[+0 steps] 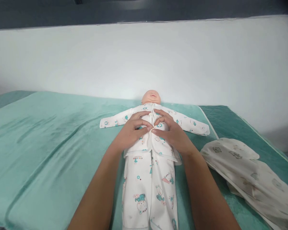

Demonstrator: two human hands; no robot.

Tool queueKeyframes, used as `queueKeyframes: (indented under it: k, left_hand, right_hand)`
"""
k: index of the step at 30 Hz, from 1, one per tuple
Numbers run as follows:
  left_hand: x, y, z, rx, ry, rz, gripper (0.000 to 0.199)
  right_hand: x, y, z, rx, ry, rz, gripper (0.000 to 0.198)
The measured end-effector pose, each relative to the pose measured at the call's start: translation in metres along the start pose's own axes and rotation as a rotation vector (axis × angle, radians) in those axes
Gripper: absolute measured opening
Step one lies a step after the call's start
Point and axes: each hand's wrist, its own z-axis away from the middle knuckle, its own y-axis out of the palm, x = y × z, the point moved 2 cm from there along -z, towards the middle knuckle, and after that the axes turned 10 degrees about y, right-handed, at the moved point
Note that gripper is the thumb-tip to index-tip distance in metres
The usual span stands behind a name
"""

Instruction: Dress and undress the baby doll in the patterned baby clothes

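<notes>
Work at the front closure of the printed baby jacket point(145, 145) with both hands. The left hand point(135, 129) pinches the front edge between thumb and index finger; the right hand point(170, 129) pinches from the right, fingertips meeting at the centre line. Whether a button sits beneath them cannot be told. For good control, grip close to the edge, keep both front panels level and use thumb pressure; hard pulling would likely pucker the cloth. The jacket lies directly under both hands, sleeves spread left and right. One round button point(150, 114) shows just on the far side of the pinch. The doll's head point(150, 97) lies farther still; the printed trousers point(136, 185) extend toward the near side.
</notes>
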Motion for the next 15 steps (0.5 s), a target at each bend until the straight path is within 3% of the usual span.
queueKeyframes:
  k: [11,15]
  left_hand:
    - [-0.003,0.014,-0.002,-0.085,0.075,-0.255,0.019]
    - [-0.003,0.013,-0.002,-0.131,0.056,-0.247,0.012]
  right_hand:
    - [0.005,0.018,-0.003,-0.267,0.003,0.015,0.018]
    - [0.002,0.011,-0.004,-0.349,0.089,-0.186,0.016]
